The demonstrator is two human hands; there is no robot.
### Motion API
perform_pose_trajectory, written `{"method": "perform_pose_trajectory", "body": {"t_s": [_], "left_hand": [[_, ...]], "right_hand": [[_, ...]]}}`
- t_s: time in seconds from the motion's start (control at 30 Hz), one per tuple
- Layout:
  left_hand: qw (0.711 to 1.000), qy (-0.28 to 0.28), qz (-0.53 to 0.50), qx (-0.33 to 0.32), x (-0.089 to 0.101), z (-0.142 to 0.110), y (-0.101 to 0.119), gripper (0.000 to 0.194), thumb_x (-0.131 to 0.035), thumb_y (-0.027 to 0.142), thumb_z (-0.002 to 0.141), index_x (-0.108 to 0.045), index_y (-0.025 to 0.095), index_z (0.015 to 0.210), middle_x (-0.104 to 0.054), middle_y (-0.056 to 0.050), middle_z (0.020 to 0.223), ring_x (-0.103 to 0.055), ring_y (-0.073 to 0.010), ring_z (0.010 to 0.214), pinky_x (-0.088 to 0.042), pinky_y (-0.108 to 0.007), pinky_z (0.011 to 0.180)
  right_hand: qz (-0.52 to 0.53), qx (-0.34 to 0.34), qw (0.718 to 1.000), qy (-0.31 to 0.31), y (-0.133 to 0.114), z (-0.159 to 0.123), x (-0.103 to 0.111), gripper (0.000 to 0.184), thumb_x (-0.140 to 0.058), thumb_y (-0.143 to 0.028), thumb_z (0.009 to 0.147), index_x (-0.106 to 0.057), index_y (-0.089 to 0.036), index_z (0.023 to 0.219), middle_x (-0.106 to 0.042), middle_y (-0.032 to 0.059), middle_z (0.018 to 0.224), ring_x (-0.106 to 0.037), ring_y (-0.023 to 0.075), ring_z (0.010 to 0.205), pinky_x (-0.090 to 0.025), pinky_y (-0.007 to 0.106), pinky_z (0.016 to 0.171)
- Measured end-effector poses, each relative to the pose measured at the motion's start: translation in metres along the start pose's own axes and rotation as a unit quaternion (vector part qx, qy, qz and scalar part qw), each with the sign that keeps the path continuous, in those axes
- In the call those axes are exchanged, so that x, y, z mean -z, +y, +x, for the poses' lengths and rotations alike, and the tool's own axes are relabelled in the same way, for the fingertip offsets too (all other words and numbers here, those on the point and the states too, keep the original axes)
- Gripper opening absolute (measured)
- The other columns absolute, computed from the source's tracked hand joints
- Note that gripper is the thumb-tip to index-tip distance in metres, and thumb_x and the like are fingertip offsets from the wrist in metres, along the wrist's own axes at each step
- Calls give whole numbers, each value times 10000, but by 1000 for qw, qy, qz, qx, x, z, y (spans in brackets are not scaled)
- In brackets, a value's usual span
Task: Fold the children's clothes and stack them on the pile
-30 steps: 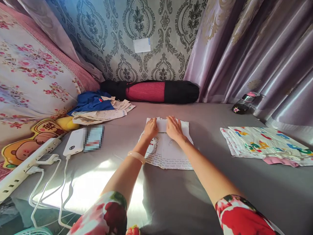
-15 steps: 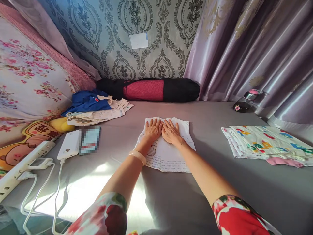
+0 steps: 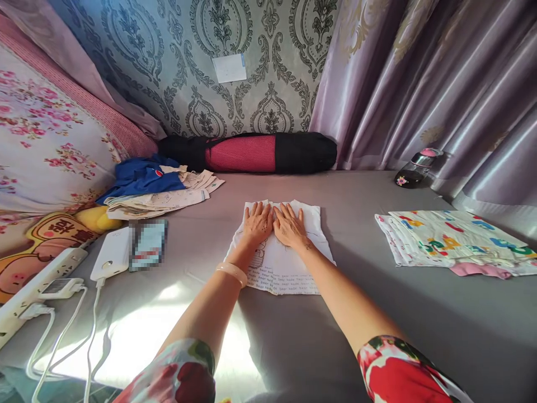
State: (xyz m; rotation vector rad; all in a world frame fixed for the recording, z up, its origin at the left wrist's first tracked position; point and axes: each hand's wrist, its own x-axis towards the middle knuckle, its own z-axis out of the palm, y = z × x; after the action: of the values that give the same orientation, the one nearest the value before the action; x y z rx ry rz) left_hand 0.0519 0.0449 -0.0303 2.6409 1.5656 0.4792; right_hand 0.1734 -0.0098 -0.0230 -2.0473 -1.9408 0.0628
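A small white garment (image 3: 289, 263) with a printed bear and lines of text lies flat on the grey bed sheet (image 3: 344, 313) in the middle of the view. My left hand (image 3: 257, 223) and my right hand (image 3: 289, 225) lie side by side, palms down, on the garment's upper half. The fingers of both are stretched out flat and hold nothing. A pale bangle (image 3: 232, 272) sits on my left wrist.
A stack of folded colourful clothes (image 3: 453, 240) lies at the right. A blue and cream clothes pile (image 3: 157, 187) is at the left, with a power bank (image 3: 111, 253), phone (image 3: 147, 244), power strip (image 3: 37, 282) and cables nearby. A black-red rolled bag (image 3: 251, 152) lies along the wall; a bottle (image 3: 413, 168) rests by the curtain.
One second ago my hands were pressing the garment's top edge, slightly apart. They have come together and slid down onto its upper middle, now flat. The view has drifted a little.
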Motion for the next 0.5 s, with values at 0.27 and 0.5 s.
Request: {"method": "perform_pose_trajectory", "body": {"t_s": [0.27,0.5], "left_hand": [[998,51,31,9,0,-4,3,532,-262,425,1015,-487,210,1447,-398,-155,1547,-255,-369,1470,-145,-636,1168],[999,-32,11,27,-2,2,0,553,-257,473,1009,-435,226,1470,-407,-155,1537,-308,-382,1434,-240,-665,1118]], "right_hand": [[-26,-87,993,73,0,-3,-5,541,-273,-322,1002,-399,-165,1504,-282,146,1606,-132,311,1500,-8,628,1160],[-15,-121,992,10,0,1,-4,545,-255,-369,1001,-445,-184,1477,-316,151,1591,-221,369,1463,-110,686,1124]]}}
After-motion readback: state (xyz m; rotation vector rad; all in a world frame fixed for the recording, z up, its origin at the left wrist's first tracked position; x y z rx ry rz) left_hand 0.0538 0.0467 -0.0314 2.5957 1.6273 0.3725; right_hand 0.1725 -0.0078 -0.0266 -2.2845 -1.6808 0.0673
